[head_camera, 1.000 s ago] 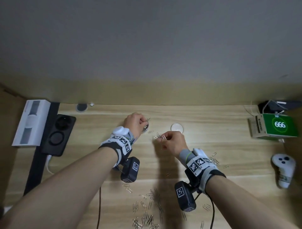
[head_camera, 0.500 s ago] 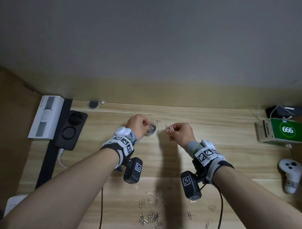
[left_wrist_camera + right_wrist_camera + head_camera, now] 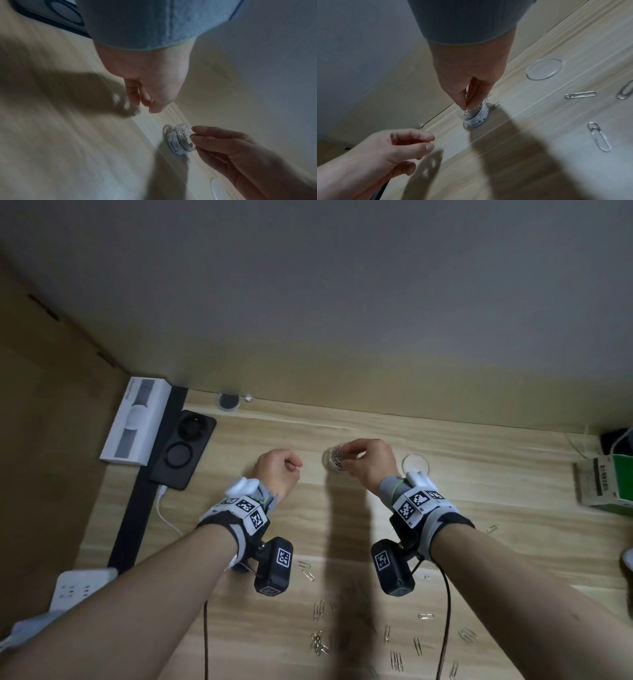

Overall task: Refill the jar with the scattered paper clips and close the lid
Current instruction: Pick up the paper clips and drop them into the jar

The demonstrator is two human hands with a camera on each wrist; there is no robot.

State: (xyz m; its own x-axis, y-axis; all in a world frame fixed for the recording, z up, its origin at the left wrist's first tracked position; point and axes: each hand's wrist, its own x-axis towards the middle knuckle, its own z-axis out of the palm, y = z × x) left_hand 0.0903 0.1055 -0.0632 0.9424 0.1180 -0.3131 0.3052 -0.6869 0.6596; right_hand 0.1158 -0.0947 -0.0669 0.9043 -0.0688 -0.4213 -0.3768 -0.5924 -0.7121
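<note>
R hand (image 3: 370,465) sits over the mouth of the jar (image 3: 334,457), fingertips (image 3: 464,106) bunched and pointing down into it, pinching a few paper clips (image 3: 471,113) right at the rim; some clips stick out between the fingers. L hand (image 3: 278,470) is at 9 o'clock of the jar, apart from it, fingers loosely curled w/ thumb near the index tip, holding nothing that shows.

Jar: small clear plastic tub, upright on the wooden counter (image 3: 479,501), white-and-blue label round the lower part, part-filled w/ silver clips. A couple of clips lie on the counter touching its base on the far side (image 3: 494,104). Its lid (image 3: 415,465), a clear round disc, lies flat at 3 o'clock of the jar, just past the R hand, not on the jar.

Loose clips (image 3: 318,645) are scattered at 6 o'clock, near the counter's front edge, between and below the two forearms; more singles toward 4 o'clock (image 3: 467,635), one at 3 o'clock by the R wrist (image 3: 492,529).

Further out: black dual charging pad (image 3: 185,448) at 9 o'clock, white box (image 3: 137,416) beside it, white power strip (image 3: 82,587) at 8 o'clock, green-and-white carton (image 3: 606,484) at 3 o'clock by the counter's edge. Both wrists wear marker-tagged camera mounts.
</note>
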